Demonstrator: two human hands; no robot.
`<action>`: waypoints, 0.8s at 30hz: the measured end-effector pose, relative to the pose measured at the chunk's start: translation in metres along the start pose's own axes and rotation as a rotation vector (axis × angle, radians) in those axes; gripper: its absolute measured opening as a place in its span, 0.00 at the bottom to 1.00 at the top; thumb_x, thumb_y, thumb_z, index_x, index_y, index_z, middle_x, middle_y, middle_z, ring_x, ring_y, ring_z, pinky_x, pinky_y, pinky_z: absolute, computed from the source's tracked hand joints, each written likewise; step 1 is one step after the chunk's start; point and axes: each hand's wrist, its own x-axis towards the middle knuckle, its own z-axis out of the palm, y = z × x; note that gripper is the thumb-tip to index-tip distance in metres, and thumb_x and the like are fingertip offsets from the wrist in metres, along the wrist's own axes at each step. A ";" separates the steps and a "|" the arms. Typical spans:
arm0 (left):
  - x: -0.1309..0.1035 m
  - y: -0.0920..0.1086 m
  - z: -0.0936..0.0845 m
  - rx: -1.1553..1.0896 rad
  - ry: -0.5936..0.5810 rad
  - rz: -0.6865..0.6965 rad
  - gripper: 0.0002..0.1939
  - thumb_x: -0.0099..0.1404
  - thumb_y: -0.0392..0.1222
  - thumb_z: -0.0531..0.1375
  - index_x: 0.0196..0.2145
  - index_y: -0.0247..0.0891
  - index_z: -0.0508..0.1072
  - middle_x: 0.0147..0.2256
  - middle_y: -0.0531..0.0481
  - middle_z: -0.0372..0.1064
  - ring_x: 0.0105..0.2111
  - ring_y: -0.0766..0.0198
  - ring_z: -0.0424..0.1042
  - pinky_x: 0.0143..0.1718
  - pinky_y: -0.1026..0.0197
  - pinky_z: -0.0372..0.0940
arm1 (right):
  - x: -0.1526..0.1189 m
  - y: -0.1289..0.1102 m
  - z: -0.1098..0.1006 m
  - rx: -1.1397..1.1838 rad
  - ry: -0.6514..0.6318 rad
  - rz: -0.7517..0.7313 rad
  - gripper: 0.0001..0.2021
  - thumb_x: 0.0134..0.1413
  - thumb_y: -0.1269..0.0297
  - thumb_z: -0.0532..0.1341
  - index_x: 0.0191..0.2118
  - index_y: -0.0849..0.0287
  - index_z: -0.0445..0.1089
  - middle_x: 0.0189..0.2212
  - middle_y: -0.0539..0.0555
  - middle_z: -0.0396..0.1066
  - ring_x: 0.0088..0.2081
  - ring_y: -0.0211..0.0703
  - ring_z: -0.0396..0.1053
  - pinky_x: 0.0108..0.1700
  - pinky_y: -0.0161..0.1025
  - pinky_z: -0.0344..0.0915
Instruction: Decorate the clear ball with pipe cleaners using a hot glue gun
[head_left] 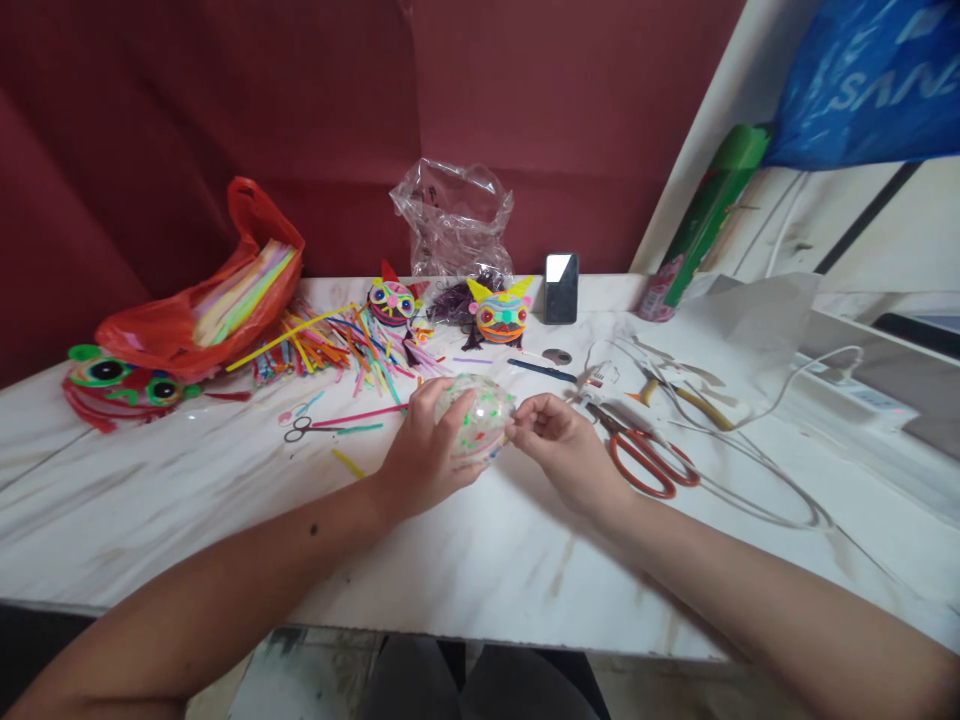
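Observation:
A clear round ball (478,418) with green and red specks is held just above the tabletop, near the middle of the view. My left hand (429,440) wraps round its left side, fingers over the top. At its right edge, my right hand (553,436) is closed in a pinch; whatever lies between thumb and forefinger is too small to make out. Red-handled scissors (649,462) lie right of my right hand. Small dark scissors (300,430) and a pink strip (360,415) are on the left.
Behind the ball stand two decorated animal heads (501,318), a clear plastic bag (454,220) and a phone (561,288). Leftward are a red bag (217,290) of coloured strips, loose pipe cleaners (330,345) and a red mask-like head (127,385). White cables (780,500) loop at right.

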 end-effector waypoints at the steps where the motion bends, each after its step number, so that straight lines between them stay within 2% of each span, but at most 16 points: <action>1: 0.000 -0.001 0.000 -0.002 0.001 0.002 0.43 0.54 0.41 0.66 0.62 0.44 0.48 0.56 0.35 0.51 0.59 0.41 0.57 0.55 0.37 0.62 | 0.001 0.000 0.000 0.025 -0.004 0.023 0.17 0.39 0.53 0.71 0.29 0.56 0.65 0.20 0.43 0.61 0.23 0.34 0.59 0.29 0.35 0.59; 5: 0.000 -0.003 0.001 -0.010 0.014 0.026 0.40 0.54 0.41 0.65 0.60 0.45 0.51 0.57 0.36 0.53 0.59 0.41 0.58 0.55 0.37 0.62 | 0.003 -0.003 -0.001 0.108 -0.019 0.147 0.20 0.33 0.55 0.73 0.29 0.57 0.65 0.20 0.42 0.62 0.23 0.33 0.59 0.30 0.35 0.59; 11: -0.002 -0.006 0.002 -0.018 -0.007 0.030 0.43 0.53 0.42 0.66 0.61 0.43 0.49 0.57 0.34 0.52 0.60 0.40 0.57 0.55 0.36 0.62 | 0.006 -0.003 -0.002 0.178 0.029 0.274 0.23 0.27 0.60 0.75 0.30 0.57 0.65 0.21 0.41 0.63 0.23 0.31 0.60 0.30 0.33 0.59; 15: -0.003 -0.007 0.002 -0.065 -0.005 0.017 0.45 0.51 0.44 0.69 0.61 0.42 0.51 0.57 0.35 0.52 0.59 0.42 0.58 0.55 0.37 0.62 | 0.007 -0.001 -0.004 0.185 0.026 0.332 0.24 0.32 0.61 0.73 0.39 0.56 0.68 0.32 0.47 0.71 0.30 0.36 0.68 0.32 0.34 0.62; 18: -0.004 -0.006 0.002 -0.109 -0.029 -0.034 0.48 0.48 0.45 0.70 0.61 0.43 0.51 0.57 0.36 0.52 0.59 0.42 0.59 0.56 0.38 0.62 | 0.006 -0.002 -0.003 0.206 -0.060 0.384 0.23 0.39 0.64 0.68 0.46 0.53 0.68 0.42 0.53 0.74 0.37 0.42 0.72 0.34 0.36 0.67; 21: -0.004 -0.004 0.003 -0.152 -0.063 -0.084 0.51 0.46 0.46 0.71 0.62 0.43 0.49 0.57 0.37 0.52 0.59 0.42 0.59 0.57 0.39 0.62 | 0.004 -0.004 0.000 0.251 -0.149 0.397 0.18 0.43 0.65 0.63 0.44 0.52 0.69 0.44 0.53 0.75 0.40 0.45 0.73 0.32 0.37 0.70; 24: -0.003 -0.003 0.004 -0.181 -0.075 -0.103 0.53 0.46 0.46 0.71 0.63 0.41 0.48 0.57 0.35 0.53 0.59 0.42 0.59 0.58 0.40 0.62 | 0.003 -0.003 0.004 0.296 -0.156 0.399 0.10 0.44 0.66 0.61 0.36 0.54 0.69 0.38 0.52 0.77 0.36 0.43 0.74 0.30 0.36 0.71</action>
